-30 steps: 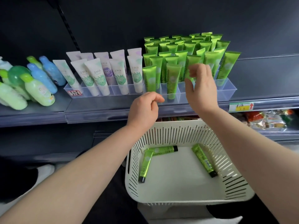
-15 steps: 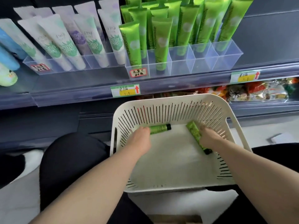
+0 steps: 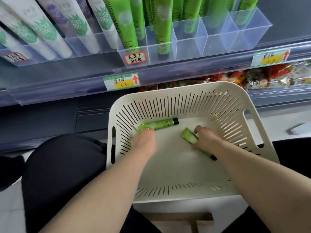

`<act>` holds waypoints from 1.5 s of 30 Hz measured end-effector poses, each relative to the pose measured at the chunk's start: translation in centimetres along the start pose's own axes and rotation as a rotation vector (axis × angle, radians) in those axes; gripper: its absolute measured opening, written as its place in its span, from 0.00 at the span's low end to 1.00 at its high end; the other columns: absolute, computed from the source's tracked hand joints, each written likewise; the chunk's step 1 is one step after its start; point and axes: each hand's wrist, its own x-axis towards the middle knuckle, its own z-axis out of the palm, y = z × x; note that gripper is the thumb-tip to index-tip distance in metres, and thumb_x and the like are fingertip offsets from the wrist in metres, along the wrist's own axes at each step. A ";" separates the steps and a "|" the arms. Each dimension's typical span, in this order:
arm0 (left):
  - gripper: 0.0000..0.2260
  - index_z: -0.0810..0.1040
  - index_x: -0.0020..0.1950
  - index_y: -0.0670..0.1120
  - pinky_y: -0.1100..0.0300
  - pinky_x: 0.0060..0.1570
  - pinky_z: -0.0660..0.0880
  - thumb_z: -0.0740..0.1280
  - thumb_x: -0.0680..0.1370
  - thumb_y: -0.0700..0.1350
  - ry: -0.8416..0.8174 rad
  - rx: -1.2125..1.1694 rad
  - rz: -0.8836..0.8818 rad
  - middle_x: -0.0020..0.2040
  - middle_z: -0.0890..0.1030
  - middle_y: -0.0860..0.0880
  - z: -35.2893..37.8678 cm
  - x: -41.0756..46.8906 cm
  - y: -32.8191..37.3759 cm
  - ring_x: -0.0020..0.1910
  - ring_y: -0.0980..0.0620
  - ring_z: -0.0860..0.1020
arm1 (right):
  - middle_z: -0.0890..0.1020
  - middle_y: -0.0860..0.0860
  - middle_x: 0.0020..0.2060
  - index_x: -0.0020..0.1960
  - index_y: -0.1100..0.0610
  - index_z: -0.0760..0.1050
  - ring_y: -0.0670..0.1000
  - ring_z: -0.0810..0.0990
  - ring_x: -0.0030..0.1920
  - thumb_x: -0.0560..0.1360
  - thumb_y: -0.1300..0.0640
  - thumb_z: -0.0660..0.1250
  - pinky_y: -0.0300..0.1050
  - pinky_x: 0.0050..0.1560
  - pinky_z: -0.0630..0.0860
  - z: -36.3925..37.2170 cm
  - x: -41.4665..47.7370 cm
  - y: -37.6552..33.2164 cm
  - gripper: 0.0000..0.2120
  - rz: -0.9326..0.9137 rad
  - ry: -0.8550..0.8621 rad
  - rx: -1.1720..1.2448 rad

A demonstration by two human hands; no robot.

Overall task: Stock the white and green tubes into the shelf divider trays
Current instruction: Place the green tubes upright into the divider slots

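Both my hands are down inside the white slotted basket (image 3: 262, 132). My left hand (image 3: 145, 142) closes its fingers on the crimped end of a green tube (image 3: 164, 124) lying along the basket's far wall, black cap to the right. My right hand (image 3: 206, 139) grips a second green tube (image 3: 189, 137) that lies slanted, its black cap poking out below my wrist. On the shelf above, green tubes (image 3: 129, 27) stand in a clear divider tray (image 3: 188, 47), and white tubes (image 3: 79, 29) lean in a clear tray (image 3: 42, 58) to its left.
The green tray's right front compartments (image 3: 215, 42) hold no tubes. Price labels (image 3: 122, 81) sit on the shelf's front rail. Packaged snacks (image 3: 262, 76) lie on the lower shelf behind the basket. My dark-clothed knees flank the basket.
A second ago both hands were up at the green tray; they dropped into the basket. Since half a second ago, my fingers have closed around the two tubes and the view tilted closer.
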 end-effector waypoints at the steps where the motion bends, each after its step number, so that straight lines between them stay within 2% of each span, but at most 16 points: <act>1: 0.18 0.73 0.64 0.45 0.49 0.50 0.77 0.60 0.75 0.34 -0.006 -0.004 -0.018 0.58 0.76 0.46 0.0 0.0 -0.1 0.55 0.43 0.77 | 0.73 0.51 0.50 0.63 0.53 0.67 0.53 0.75 0.48 0.69 0.50 0.73 0.45 0.44 0.73 0.0 -0.1 -0.2 0.26 -0.008 -0.024 -0.021; 6: 0.16 0.73 0.61 0.42 0.50 0.47 0.74 0.60 0.74 0.33 0.028 0.007 -0.078 0.57 0.76 0.43 -0.4 -0.2 -0.7 0.55 0.42 0.77 | 0.72 0.53 0.54 0.62 0.53 0.71 0.55 0.75 0.52 0.73 0.47 0.67 0.50 0.51 0.75 -0.1 -0.3 -0.2 0.20 -0.034 0.037 -0.161; 10: 0.18 0.70 0.65 0.41 0.51 0.54 0.74 0.62 0.75 0.36 0.019 0.012 -0.045 0.62 0.73 0.42 0.1 0.0 -0.7 0.60 0.42 0.74 | 0.74 0.51 0.45 0.57 0.53 0.67 0.53 0.75 0.45 0.72 0.49 0.66 0.48 0.44 0.74 0.0 -0.8 -0.1 0.17 -0.064 -0.065 -0.200; 14: 0.29 0.60 0.75 0.45 0.48 0.68 0.67 0.62 0.75 0.35 0.042 0.038 0.134 0.74 0.65 0.46 0.7 1.8 -0.5 0.70 0.44 0.66 | 0.74 0.50 0.42 0.68 0.50 0.59 0.52 0.75 0.43 0.72 0.56 0.63 0.46 0.38 0.72 -0.3 -1.1 -0.4 0.26 -0.033 -0.054 -0.119; 17: 0.36 0.52 0.79 0.45 0.48 0.70 0.64 0.63 0.74 0.34 -0.021 0.026 0.145 0.77 0.60 0.46 1.0 3.1 -0.2 0.73 0.44 0.62 | 0.73 0.50 0.41 0.62 0.51 0.62 0.54 0.76 0.44 0.72 0.56 0.63 0.46 0.38 0.72 -1.4 -1.1 -0.6 0.21 -0.054 0.050 0.043; 19: 0.37 0.51 0.79 0.46 0.45 0.70 0.64 0.64 0.73 0.37 -0.008 0.098 0.162 0.76 0.61 0.46 1.2 3.6 -0.2 0.72 0.45 0.62 | 0.74 0.51 0.41 0.56 0.52 0.63 0.55 0.75 0.43 0.74 0.52 0.62 0.46 0.39 0.72 -2.0 -1.1 -0.6 0.13 -0.091 0.137 0.051; 21: 0.35 0.55 0.78 0.48 0.45 0.66 0.65 0.65 0.73 0.40 0.012 0.168 0.218 0.73 0.64 0.48 1.1 3.9 -0.2 0.69 0.46 0.64 | 0.73 0.50 0.39 0.53 0.52 0.64 0.54 0.75 0.42 0.77 0.48 0.60 0.45 0.37 0.71 -2.1 -1.2 -0.6 0.10 -0.119 0.184 0.048; 25: 0.23 0.70 0.69 0.52 0.50 0.57 0.65 0.68 0.74 0.47 0.024 0.254 0.371 0.61 0.72 0.50 1.7 2.9 0.7 0.61 0.47 0.66 | 0.71 0.49 0.39 0.55 0.53 0.65 0.54 0.74 0.43 0.78 0.48 0.59 0.46 0.40 0.69 -1.6 -0.8 -0.6 0.10 -0.071 0.188 0.092; 28: 0.15 0.75 0.61 0.50 0.51 0.54 0.64 0.67 0.74 0.47 0.057 0.285 0.347 0.57 0.74 0.50 2.4 2.3 1.1 0.59 0.47 0.67 | 0.72 0.50 0.40 0.57 0.54 0.66 0.55 0.74 0.44 0.78 0.49 0.59 0.47 0.41 0.71 -1.6 -0.7 -0.7 0.11 -0.031 0.194 0.114; 30: 0.16 0.75 0.61 0.48 0.51 0.54 0.63 0.66 0.74 0.49 0.054 0.307 0.327 0.57 0.73 0.49 2.6 2.1 1.3 0.59 0.47 0.67 | 0.74 0.51 0.43 0.60 0.56 0.66 0.55 0.74 0.44 0.78 0.51 0.60 0.47 0.41 0.70 -1.8 -0.9 -0.8 0.14 -0.027 0.210 0.124; 32: 0.23 0.74 0.62 0.46 0.50 0.55 0.63 0.67 0.72 0.58 0.034 0.292 0.280 0.58 0.73 0.47 2.7 1.7 1.8 0.60 0.45 0.67 | 0.76 0.53 0.45 0.64 0.55 0.64 0.56 0.75 0.45 0.78 0.51 0.61 0.46 0.41 0.70 -2.1 -1.3 -0.8 0.17 -0.034 0.225 0.137; 34: 0.27 0.73 0.63 0.46 0.50 0.56 0.64 0.67 0.71 0.63 0.022 0.235 0.223 0.59 0.73 0.47 3.0 1.2 2.5 0.61 0.45 0.67 | 0.76 0.51 0.42 0.64 0.54 0.64 0.55 0.76 0.43 0.78 0.51 0.62 0.46 0.39 0.71 -2.5 -1.8 -0.7 0.17 -0.045 0.219 0.138; 37: 0.19 0.73 0.61 0.46 0.50 0.55 0.66 0.68 0.74 0.54 0.060 0.185 0.219 0.59 0.76 0.45 3.2 0.8 3.3 0.60 0.43 0.70 | 0.75 0.50 0.41 0.62 0.53 0.66 0.54 0.75 0.43 0.78 0.50 0.61 0.45 0.41 0.71 -3.3 -2.7 -0.7 0.15 -0.078 0.208 0.116; 40: 0.08 0.72 0.53 0.45 0.51 0.47 0.73 0.65 0.76 0.44 0.058 -0.067 0.187 0.51 0.81 0.42 1.9 0.3 3.4 0.52 0.39 0.78 | 0.77 0.51 0.46 0.61 0.54 0.68 0.54 0.75 0.46 0.78 0.50 0.61 0.48 0.44 0.74 -4.9 -4.1 -1.2 0.14 -0.129 0.255 0.115; 43: 0.07 0.75 0.56 0.48 0.54 0.45 0.77 0.65 0.78 0.44 0.218 -0.196 0.195 0.50 0.81 0.48 -0.7 -1.1 3.4 0.48 0.47 0.79 | 0.78 0.54 0.54 0.65 0.55 0.68 0.56 0.77 0.52 0.77 0.51 0.62 0.50 0.50 0.76 -7.3 -6.1 -2.3 0.18 -0.213 0.365 0.123; 45: 0.10 0.72 0.59 0.48 0.56 0.44 0.78 0.66 0.79 0.43 0.357 -0.223 0.220 0.48 0.81 0.51 -3.4 -2.4 3.3 0.45 0.51 0.80 | 0.78 0.53 0.54 0.69 0.55 0.66 0.56 0.77 0.53 0.77 0.53 0.62 0.49 0.49 0.75 -9.3 -8.1 -3.1 0.21 -0.270 0.460 0.174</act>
